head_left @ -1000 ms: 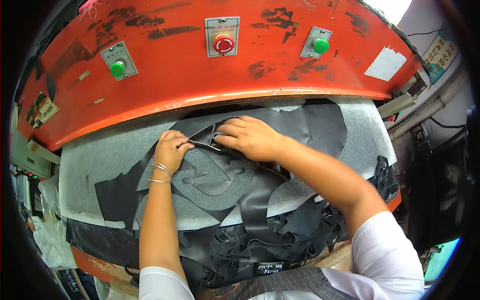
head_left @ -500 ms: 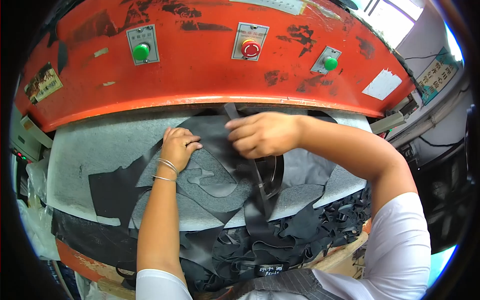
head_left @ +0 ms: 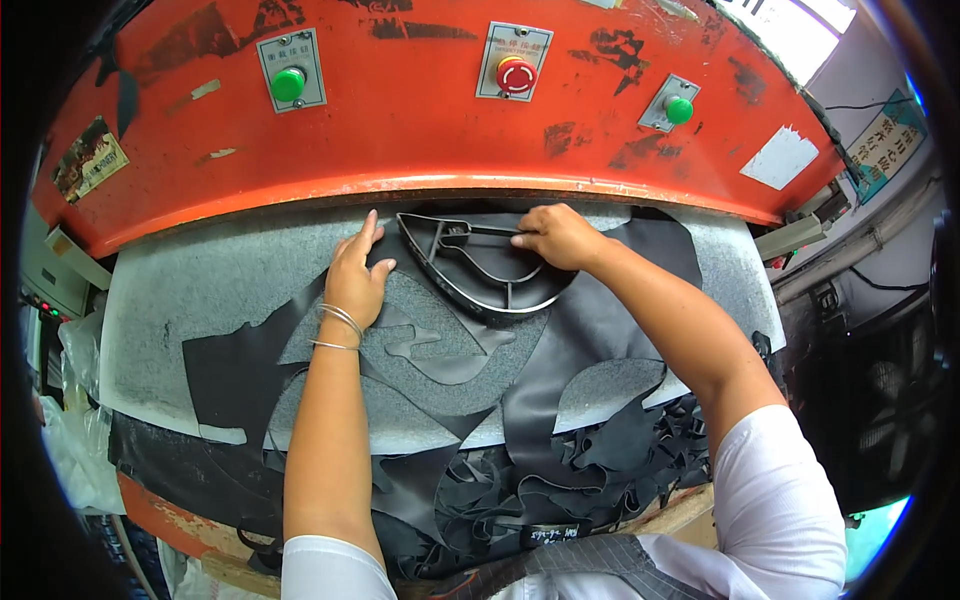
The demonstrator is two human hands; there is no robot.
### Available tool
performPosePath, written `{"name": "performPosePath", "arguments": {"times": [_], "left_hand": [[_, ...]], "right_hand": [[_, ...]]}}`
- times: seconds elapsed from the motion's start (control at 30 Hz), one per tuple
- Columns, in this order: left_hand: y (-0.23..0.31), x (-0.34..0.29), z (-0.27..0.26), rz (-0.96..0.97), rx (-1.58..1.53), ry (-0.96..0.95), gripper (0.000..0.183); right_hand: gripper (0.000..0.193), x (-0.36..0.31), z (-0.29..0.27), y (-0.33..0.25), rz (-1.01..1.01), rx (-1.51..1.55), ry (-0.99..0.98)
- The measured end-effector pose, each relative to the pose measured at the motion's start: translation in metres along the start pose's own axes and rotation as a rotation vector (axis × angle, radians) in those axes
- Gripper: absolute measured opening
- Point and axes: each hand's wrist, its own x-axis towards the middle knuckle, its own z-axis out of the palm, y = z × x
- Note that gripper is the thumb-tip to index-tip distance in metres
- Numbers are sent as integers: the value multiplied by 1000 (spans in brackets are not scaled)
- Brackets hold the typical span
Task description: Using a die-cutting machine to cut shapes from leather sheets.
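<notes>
head view: gripping metal die [head_left: 488, 271], likely heavy, stiff, best held by rim, with right hand [head_left: 562, 238] near far edge of grey pad [head_left: 200, 290], left hand [head_left: 355, 277] open

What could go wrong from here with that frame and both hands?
The metal frame lies right by the opening in the black sheet, so part of it might overhang the gap. The left hand is beside its pointed end; a leftward slip could bump it. The right hand sits near the lower edge of the red machine, a possible pinch hazard if that came down.
</notes>
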Motion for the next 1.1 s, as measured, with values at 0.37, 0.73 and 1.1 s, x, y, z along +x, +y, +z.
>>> {"name": "performPosePath", "arguments": {"times": [0.37,0.73,1.1], "left_hand": [[-15,0,7,-18,178,2,64],[1,3,4,5,198,-86,64],[12,5,-5,67,307,-57,57]], "right_hand": [[55,-24,43,-9,-46,16,342],[71,-90,67,-29,220,78,430],[69,-93,59,-31,173,39,500]]}}
